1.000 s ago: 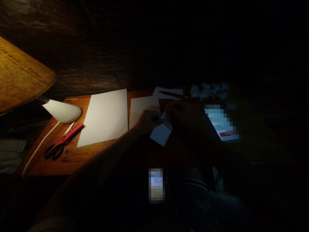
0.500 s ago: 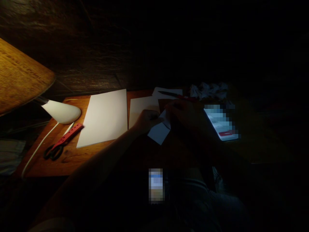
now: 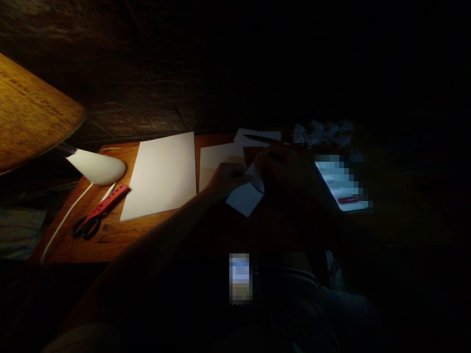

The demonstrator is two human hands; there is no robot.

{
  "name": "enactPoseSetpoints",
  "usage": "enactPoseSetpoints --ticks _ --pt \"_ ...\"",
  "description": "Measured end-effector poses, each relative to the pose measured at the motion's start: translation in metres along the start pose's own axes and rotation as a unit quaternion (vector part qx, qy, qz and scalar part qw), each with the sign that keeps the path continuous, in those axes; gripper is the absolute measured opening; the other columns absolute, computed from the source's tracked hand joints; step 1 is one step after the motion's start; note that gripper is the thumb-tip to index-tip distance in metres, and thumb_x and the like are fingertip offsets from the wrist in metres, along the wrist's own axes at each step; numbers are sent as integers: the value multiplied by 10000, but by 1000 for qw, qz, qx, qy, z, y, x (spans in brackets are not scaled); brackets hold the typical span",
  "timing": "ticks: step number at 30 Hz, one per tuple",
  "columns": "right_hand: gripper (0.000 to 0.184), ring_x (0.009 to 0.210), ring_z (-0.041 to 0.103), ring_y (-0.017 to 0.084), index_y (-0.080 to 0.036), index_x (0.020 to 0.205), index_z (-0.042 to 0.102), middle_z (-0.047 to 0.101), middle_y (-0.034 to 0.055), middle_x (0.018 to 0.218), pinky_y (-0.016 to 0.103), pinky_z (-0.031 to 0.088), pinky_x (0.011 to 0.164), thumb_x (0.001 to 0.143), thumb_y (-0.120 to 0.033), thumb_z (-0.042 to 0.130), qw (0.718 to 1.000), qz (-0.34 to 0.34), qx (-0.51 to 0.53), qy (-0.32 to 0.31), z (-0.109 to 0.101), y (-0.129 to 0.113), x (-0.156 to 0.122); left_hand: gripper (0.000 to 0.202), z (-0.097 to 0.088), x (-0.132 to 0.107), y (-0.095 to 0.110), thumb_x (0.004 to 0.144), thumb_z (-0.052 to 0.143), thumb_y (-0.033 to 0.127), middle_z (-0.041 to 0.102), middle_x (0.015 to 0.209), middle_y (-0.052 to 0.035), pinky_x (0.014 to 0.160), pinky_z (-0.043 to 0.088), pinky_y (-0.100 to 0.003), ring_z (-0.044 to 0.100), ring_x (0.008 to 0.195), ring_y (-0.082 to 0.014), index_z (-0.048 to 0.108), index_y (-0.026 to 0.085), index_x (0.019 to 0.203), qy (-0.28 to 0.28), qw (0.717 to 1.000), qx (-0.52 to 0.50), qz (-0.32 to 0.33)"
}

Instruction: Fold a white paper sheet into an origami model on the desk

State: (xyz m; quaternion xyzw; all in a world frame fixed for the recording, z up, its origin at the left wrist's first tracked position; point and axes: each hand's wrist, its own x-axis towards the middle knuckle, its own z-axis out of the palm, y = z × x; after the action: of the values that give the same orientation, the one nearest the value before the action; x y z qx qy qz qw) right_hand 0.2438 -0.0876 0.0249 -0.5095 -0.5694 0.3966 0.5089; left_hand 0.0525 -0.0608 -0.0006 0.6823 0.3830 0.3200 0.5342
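Observation:
The scene is very dark. My left hand (image 3: 225, 179) and my right hand (image 3: 281, 169) meet over a small folded white paper (image 3: 246, 197) on the wooden table (image 3: 110, 238), both with fingers closed on its upper edge. The right hand lies in deep shadow and its fingers are hard to make out. A large white sheet (image 3: 162, 175) lies to the left of my left hand, and another sheet (image 3: 217, 159) sits just behind it.
A lit lamp with a white base (image 3: 96, 167) and woven shade (image 3: 33, 117) stands at the left. Red-handled scissors (image 3: 99, 212) lie near its cord. A glowing phone (image 3: 342, 184) rests at the right, crumpled paper (image 3: 324, 132) and a dark blade (image 3: 263, 139) behind.
The hands and the folded paper barely shift; the whole view has moved slightly, with everything sitting a little higher and to the right.

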Motion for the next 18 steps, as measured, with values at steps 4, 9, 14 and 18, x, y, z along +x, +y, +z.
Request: enactPoseSetpoints --ticks 4,9,14,18 --pt "181 664 553 138 -207 670 621 616 -12 675 270 435 609 833 -231 693 1000 1 -1 19 1 1 2 253 0 0 0 749 747 295 502 533 39 491 270 -252 413 495 -71 588 189 583 1 1000 -1 2" --pt "191 688 566 139 -205 682 607 628 -8 707 280 456 646 856 -199 687 1000 -3 -12 10 0 1 2 270 -1 -1 -1 755 745 318 538 550 21 486 279 -255 448 504 -77 587 190 577 2 1000 -4 -8" --pt "157 735 591 158 -206 702 631 665 4 743 294 476 683 845 -203 696 998 -36 -17 47 2 1 0 258 0 -1 0 758 743 318 530 554 26 487 294 -252 442 501 -75 596 189 589 9 1000 -19 -18" --pt "143 727 595 166 -209 713 647 671 5 730 296 472 674 849 -219 691 997 -41 -17 63 4 2 -1 262 2 -1 1 736 766 332 527 558 34 482 291 -240 434 506 -68 603 184 593 23 999 -23 -14"
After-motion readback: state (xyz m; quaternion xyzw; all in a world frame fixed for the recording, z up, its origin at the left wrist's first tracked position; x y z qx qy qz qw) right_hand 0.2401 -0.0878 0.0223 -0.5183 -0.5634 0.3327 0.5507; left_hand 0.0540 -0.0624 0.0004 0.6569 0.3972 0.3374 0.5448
